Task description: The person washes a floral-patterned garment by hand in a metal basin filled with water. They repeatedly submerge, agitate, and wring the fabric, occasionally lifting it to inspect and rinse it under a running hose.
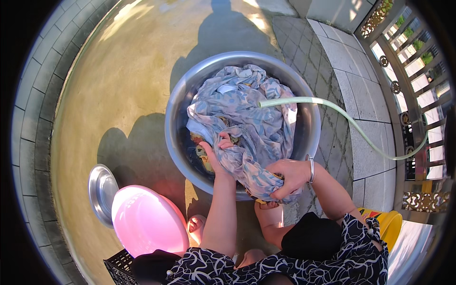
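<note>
A large metal basin (172,153) stands on the ground before me, filled with a wet-looking cloth (242,110) in pale blue and lilac with a leaf-like print. My left hand (218,160) grips a bunched length of it at the basin's near left, thumb and fingers around the fabric. The end of that length hangs over the near rim, and my right hand (294,174), with a bangle at the wrist, is closed on it. A yellow patterned cloth (203,156) shows beneath, mostly hidden. Across the basin's right rim lies a pale green hose (302,100), its open end above the fabric.
To the left, a pink plastic basin (149,221) leans near a shallow metal bowl (101,196) and a black plastic crate (119,265). A yellow bucket (390,228) is at my right. Metal railings (406,74) border the right side, tiles (26,139) the left.
</note>
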### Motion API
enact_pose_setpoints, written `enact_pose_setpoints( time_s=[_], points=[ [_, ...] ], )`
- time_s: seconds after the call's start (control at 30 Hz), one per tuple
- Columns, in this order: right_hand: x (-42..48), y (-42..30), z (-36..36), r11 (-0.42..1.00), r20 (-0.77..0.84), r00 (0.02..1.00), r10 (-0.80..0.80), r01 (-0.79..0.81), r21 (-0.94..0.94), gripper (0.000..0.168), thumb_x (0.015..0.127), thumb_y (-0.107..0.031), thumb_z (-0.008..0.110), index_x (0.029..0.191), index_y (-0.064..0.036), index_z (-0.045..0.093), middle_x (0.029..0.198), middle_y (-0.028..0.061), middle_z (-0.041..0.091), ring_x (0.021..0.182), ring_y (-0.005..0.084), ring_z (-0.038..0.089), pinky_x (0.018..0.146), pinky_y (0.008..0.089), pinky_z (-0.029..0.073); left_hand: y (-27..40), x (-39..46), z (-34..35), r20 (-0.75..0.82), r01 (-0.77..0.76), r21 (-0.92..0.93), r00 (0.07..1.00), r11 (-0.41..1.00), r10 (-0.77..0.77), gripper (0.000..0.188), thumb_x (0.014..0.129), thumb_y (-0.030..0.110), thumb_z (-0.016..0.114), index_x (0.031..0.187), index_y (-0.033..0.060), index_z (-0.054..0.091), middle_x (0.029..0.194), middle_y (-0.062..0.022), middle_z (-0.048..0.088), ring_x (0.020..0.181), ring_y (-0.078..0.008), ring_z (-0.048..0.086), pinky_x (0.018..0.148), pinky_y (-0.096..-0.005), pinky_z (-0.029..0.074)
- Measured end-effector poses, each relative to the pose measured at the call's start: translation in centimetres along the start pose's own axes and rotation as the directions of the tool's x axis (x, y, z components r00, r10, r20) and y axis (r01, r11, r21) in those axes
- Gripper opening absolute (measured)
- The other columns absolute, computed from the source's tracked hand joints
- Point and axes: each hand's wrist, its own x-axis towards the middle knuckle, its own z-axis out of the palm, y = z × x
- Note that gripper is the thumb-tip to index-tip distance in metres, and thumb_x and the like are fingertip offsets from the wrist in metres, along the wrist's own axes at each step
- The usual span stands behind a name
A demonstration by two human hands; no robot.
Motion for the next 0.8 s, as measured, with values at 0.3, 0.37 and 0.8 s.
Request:
enact_pose_setpoints(
  time_s=[0.3, 0.37, 0.8],
  points=[
    [3.1, 8.4, -0.5, 0.815, -0.397, 0.91, 0.121, -0.32, -0.483, 0.044, 0.071, -0.036, 0.06, 0.088, 0.004, 0.057, 0.089, 0.0189, 0.058, 0.087, 0.0329, 0.055, 0.076, 0.036, 0.043, -4.0, -3.4, 5.9, -0.08, 0.395, 0.656, 0.884, 0.643, -0.461, 0.026, 0.083, 0.021, 0.046, 0.075, -0.0035, 0.046, 0.055, -0.0017, 0.037, 0.038, -0.0122, 0.036, 0.038, -0.0256, 0.031],
    [2.7, 9.4, -2.8, 0.877, -0.533, 0.79, 0.302, -0.449, -0.169, 0.044, 0.08, -0.036, 0.053, 0.099, 0.003, 0.055, 0.091, 0.0172, 0.059, 0.086, 0.0269, 0.057, 0.077, 0.0319, 0.044, -6.2, -4.6, 5.9, -0.264, 0.456, 0.811, 0.844, 0.366, -0.467, 0.021, 0.08, 0.016, 0.052, 0.068, -0.0005, 0.048, 0.051, -0.0027, 0.039, 0.036, -0.0128, 0.037, 0.036, -0.0255, 0.032],
    [1.5, -4.8, 0.2, 0.63, -0.312, 0.847, 0.43, -0.034, 0.776, 0.039, 0.073, -0.006, 0.057, 0.108, 0.002, 0.043, 0.078, 0.0047, 0.054, 0.052, 0.0058, 0.048, 0.046, 0.0192, 0.043, -6.2, -8.8, 0.7, -0.157, 0.577, 0.758, 0.614, 0.304, -0.774, 0.1, 0.06, 0.064, 0.06, 0.128, -0.0017, 0.026, 0.123, -0.018, 0.041, 0.118, -0.027, 0.038, 0.099, -0.0377, 0.029]
  ],
)
